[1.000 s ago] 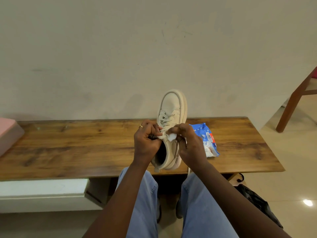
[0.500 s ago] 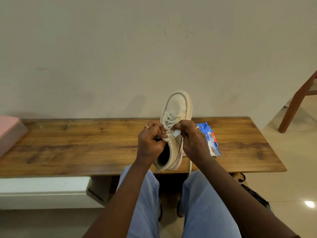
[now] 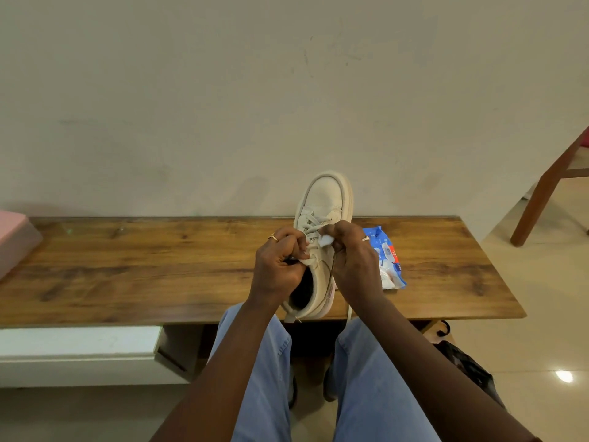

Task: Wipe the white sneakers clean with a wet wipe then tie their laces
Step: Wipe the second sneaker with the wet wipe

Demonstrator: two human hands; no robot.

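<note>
Sneaker (image 3: 322,199) is gripped at its opening by curled left hand (image 3: 280,266). Wipe (image 3: 327,240) is pinched against laces (image 3: 310,223) by right hand (image 3: 353,264). Pack (image 3: 391,261) is laid toward table's (image 3: 127,266) right edge.

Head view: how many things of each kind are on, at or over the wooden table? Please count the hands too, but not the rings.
White sneaker: 1
Wet wipe: 1
Blue wipes pack: 1
Pink box: 1
Hands: 2, left hand and right hand
Total: 6
</note>
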